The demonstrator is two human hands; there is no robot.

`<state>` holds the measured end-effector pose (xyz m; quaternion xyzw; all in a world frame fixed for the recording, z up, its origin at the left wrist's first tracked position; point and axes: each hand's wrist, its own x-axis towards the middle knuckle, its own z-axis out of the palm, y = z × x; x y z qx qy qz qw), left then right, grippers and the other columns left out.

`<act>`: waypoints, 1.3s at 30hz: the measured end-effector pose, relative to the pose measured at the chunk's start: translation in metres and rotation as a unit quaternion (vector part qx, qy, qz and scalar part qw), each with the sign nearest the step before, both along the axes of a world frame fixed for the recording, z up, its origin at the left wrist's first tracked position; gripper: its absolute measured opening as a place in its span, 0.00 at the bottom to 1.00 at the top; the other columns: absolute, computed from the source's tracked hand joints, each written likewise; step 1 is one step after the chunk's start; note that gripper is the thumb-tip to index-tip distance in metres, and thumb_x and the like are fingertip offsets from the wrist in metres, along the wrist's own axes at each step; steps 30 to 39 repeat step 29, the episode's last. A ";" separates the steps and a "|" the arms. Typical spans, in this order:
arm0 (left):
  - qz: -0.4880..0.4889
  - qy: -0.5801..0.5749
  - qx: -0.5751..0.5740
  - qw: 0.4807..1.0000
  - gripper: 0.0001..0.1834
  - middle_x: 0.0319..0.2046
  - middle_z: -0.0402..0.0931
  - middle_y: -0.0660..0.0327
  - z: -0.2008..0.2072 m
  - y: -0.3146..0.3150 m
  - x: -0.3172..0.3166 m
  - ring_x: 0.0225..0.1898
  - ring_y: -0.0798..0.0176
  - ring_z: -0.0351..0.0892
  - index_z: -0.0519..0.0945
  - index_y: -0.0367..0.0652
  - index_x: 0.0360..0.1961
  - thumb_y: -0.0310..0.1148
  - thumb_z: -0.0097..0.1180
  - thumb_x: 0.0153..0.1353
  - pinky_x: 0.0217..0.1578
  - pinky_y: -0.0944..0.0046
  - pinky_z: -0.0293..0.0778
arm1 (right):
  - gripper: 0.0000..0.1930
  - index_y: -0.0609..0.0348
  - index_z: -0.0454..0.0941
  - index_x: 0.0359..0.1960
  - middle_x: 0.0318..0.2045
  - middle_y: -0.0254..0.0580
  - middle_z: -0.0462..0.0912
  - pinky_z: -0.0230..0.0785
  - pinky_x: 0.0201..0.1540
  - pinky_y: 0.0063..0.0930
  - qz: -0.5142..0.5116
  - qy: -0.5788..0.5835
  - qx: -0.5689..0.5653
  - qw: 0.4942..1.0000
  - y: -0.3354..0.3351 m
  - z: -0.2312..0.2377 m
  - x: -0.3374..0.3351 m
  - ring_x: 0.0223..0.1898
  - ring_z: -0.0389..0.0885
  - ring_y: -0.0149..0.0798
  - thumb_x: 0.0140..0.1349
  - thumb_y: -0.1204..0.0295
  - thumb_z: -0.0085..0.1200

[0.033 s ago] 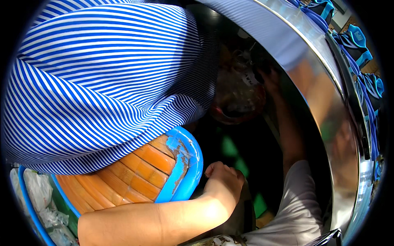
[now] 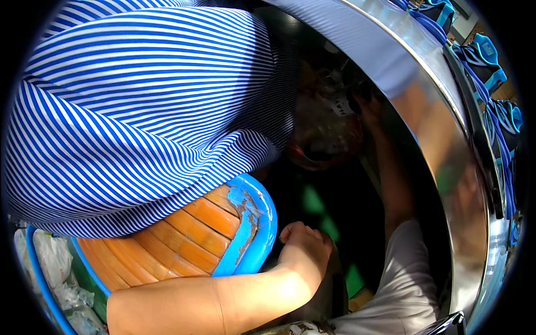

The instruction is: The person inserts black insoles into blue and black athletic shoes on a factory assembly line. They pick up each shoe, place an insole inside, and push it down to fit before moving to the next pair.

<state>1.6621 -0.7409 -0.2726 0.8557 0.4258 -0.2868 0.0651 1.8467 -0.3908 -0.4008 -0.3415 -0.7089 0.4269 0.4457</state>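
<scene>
My left forearm crosses the lower part of the view, and my left hand (image 2: 304,245) is bent at the wrist beside the seat's blue edge. Its fingers are curled in; what they hold, if anything, is hidden. On the right, my right arm reaches up into deep shadow. There my right hand (image 2: 369,107) is at the side of a see-through plastic bundle (image 2: 326,134) with a white printed label and some red near its lower edge. Too dark to make out are its fingers and whether they grip the bundle.
Blue-and-white striped fabric (image 2: 151,100) covers the upper left, draped over a slatted orange-brown seat (image 2: 178,240) with a worn blue rim. A shiny curved metal panel (image 2: 446,139) bounds the right. Beyond it hang several black-and-blue items (image 2: 486,61). Clear plastic bags (image 2: 56,262) lie at lower left.
Almost nothing differs. The right hand and the plastic bundle's label have shifted very slightly; the left hand stays in place.
</scene>
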 end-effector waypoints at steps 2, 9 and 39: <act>0.000 0.011 -0.012 1.000 0.24 0.33 0.70 0.59 0.000 -0.001 -0.001 0.33 0.61 0.69 0.64 0.39 0.49 0.33 0.45 0.47 0.32 0.61 0.59 | 0.33 0.55 0.60 0.54 0.50 0.47 0.65 0.57 0.51 0.31 -0.106 -0.029 0.026 0.994 -0.010 -0.007 -0.013 0.51 0.63 0.41 0.47 0.53 0.51; 0.007 -0.022 -0.061 0.998 0.25 0.36 0.70 0.56 -0.006 0.003 0.004 0.33 0.60 0.70 0.63 0.44 0.51 0.33 0.45 0.49 0.33 0.63 0.60 | 0.35 0.53 0.58 0.55 0.52 0.48 0.62 0.57 0.51 0.37 -0.116 0.204 -0.094 0.968 -0.081 -0.017 -0.026 0.53 0.60 0.43 0.47 0.47 0.45; 0.001 -0.508 -0.231 0.830 0.50 0.54 0.52 0.46 0.149 -0.121 0.036 0.56 0.47 0.54 0.50 0.36 0.56 0.46 0.64 0.36 0.55 0.55 0.54 | 0.33 0.57 0.66 0.49 0.50 0.46 0.67 0.51 0.56 0.42 0.020 0.553 -0.646 0.526 -0.544 0.120 -0.008 0.52 0.64 0.45 0.52 0.45 0.29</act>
